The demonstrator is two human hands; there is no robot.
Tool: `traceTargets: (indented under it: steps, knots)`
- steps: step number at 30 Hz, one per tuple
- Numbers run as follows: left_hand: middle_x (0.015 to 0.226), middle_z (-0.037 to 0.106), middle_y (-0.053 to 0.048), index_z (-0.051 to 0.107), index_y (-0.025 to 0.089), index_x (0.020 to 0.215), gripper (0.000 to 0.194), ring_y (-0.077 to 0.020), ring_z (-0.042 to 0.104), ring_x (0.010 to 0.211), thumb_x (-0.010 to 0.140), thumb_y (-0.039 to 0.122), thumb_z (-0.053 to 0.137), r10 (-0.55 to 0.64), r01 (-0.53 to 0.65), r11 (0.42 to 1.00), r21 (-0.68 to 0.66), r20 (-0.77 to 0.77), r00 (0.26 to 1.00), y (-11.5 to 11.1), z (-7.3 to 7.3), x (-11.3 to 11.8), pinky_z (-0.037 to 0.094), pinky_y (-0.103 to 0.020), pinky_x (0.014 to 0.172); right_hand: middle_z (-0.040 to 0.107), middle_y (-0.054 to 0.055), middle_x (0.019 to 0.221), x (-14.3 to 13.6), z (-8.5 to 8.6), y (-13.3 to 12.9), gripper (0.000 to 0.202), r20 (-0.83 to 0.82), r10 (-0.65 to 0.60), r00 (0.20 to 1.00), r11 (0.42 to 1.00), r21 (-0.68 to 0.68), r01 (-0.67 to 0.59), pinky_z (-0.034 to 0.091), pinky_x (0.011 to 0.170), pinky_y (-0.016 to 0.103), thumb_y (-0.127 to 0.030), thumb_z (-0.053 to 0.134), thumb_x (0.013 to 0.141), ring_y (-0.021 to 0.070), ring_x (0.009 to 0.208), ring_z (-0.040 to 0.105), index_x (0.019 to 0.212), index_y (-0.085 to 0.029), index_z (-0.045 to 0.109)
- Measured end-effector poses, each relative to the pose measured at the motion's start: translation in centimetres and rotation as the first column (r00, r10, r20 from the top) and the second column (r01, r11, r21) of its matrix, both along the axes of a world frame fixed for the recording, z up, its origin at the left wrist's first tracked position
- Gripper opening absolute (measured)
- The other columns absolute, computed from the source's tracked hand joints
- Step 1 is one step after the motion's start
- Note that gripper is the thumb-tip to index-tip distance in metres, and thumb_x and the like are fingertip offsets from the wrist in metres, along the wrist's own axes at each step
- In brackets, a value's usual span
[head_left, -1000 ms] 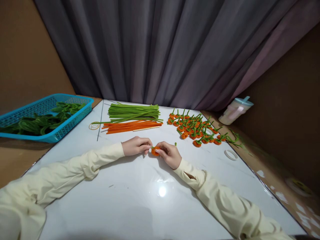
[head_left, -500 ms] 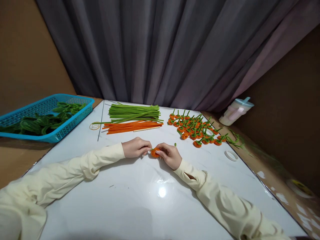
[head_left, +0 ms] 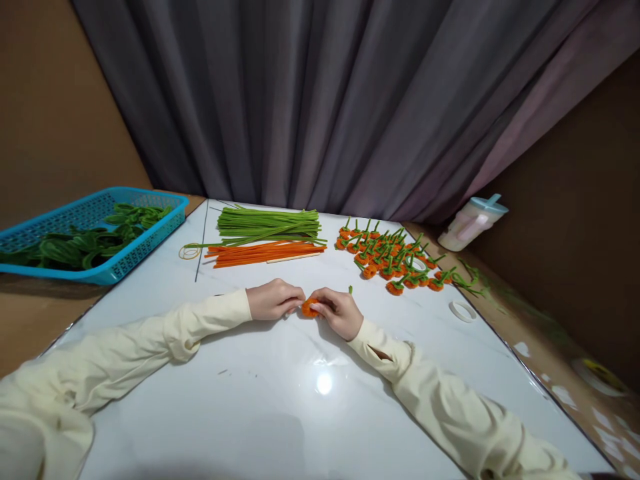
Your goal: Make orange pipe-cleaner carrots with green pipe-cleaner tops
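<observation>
A small orange pipe-cleaner pumpkin (head_left: 309, 308) is pinched between the thumb and fingers of my right hand (head_left: 343, 312), low over the white table. Touching its left side, my left hand (head_left: 275, 299) has its fingertips pressed together; what lies between them is too small and hidden to make out. Just behind my right hand a short green piece (head_left: 351, 289) shows. Farther back lie a bundle of green pipe cleaners (head_left: 270, 223) and a bundle of orange pipe cleaners (head_left: 260, 253). Many finished-looking orange pumpkins with green stems (head_left: 387, 257) are grouped at the back right.
A blue basket (head_left: 113, 272) with green fuzzy leaves stands at the left. Rubber bands (head_left: 190, 251) and a thin wooden stick (head_left: 293, 258) lie near the bundles. A white tape ring (head_left: 463, 311) rests at the right, and a lidded cup (head_left: 473, 223) stands behind it.
My left hand has shifted slightly right and down against the orange pumpkin. The bit of green at its fingertips is now hidden. My right hand has stayed almost still.
</observation>
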State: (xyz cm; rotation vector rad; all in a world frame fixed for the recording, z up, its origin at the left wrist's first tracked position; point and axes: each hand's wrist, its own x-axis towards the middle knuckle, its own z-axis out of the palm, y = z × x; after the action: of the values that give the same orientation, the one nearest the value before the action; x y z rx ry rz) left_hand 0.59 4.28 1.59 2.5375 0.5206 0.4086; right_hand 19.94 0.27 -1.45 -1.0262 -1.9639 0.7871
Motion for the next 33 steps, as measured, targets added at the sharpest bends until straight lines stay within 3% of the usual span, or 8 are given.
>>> traceTargets:
  steps: [7, 13, 18, 23, 28, 33]
  knots:
    - [0.059, 0.058, 0.000, 0.056, 0.013, 0.084, 0.023, -0.0087, 0.050, 0.053, 0.087, 0.021, 0.034, -0.014, 0.014, 1.000, 0.016, 0.009, 1.000, 0.2, -0.4, 0.0, 0.038, -0.015, 0.056, 0.061, 0.001, 0.063, 0.0, 0.1, -0.1, 0.015, 0.045, 0.006, 0.999, 1.000, 0.021, -0.007, 0.044, 0.052, 0.022, -0.029, 0.050, 0.081, 0.0113, 0.055, 0.055, 0.079, -0.017, 0.058]
    - [0.062, 0.061, -0.001, 0.058, 0.014, 0.085, 0.021, -0.0085, 0.054, 0.057, 0.087, 0.021, 0.038, 0.033, -0.033, 0.999, -0.036, 0.013, 0.999, 0.8, 0.5, -0.4, 0.039, -0.015, 0.059, 0.060, 0.000, 0.065, -0.3, 0.3, -0.2, 0.014, -0.051, -0.023, 0.998, 1.000, -0.011, 0.023, 0.045, 0.052, 0.023, -0.029, 0.055, 0.078, 0.0113, 0.053, 0.054, 0.086, -0.018, 0.053]
    - [0.060, 0.063, 0.000, 0.060, 0.013, 0.084, 0.020, -0.0080, 0.055, 0.054, 0.085, 0.022, 0.042, 0.085, -0.084, 0.991, -0.100, 0.006, 0.996, 1.3, 1.0, -0.8, 0.039, -0.015, 0.058, 0.064, 0.003, 0.077, -0.1, 0.5, -0.3, 0.015, -0.016, -0.030, 0.999, 0.997, 0.065, 0.031, 0.048, 0.061, 0.025, -0.027, 0.059, 0.076, 0.0131, 0.064, 0.059, 0.087, -0.018, 0.055]
    - [0.070, 0.066, -0.002, 0.061, 0.013, 0.090, 0.023, -0.0088, 0.056, 0.060, 0.086, 0.025, 0.041, 0.087, -0.092, 0.982, -0.166, -0.037, 0.996, 1.3, 1.1, -0.8, 0.040, -0.016, 0.060, 0.065, 0.004, 0.077, 0.0, 0.2, -0.2, 0.009, 0.024, -0.054, 0.998, 0.985, 0.164, 0.049, 0.049, 0.062, 0.025, -0.025, 0.054, 0.080, 0.0132, 0.065, 0.060, 0.086, -0.019, 0.056]
    - [0.087, 0.065, -0.005, 0.061, 0.014, 0.096, 0.025, -0.0131, 0.057, 0.076, 0.081, 0.032, 0.049, 0.128, -0.130, 0.988, -0.087, -0.019, 0.992, 0.6, 0.9, -0.4, 0.041, -0.019, 0.068, 0.065, 0.005, 0.081, -0.4, 0.1, -0.6, 0.009, 0.019, -0.026, 0.999, 0.982, 0.190, 0.022, 0.050, 0.063, 0.025, -0.022, 0.050, 0.082, 0.0142, 0.069, 0.062, 0.090, -0.019, 0.055]
    - [0.079, 0.067, -0.003, 0.061, 0.015, 0.094, 0.023, -0.0107, 0.058, 0.066, 0.084, 0.028, 0.045, 0.123, -0.124, 0.989, -0.074, -0.012, 0.992, 0.0, 0.2, 0.0, 0.040, -0.017, 0.062, 0.065, 0.005, 0.087, -0.8, 0.2, -1.1, 0.013, 0.067, 0.013, 0.998, 0.971, 0.237, -0.029, 0.049, 0.069, 0.026, -0.020, 0.043, 0.085, 0.0146, 0.078, 0.063, 0.095, -0.021, 0.051]
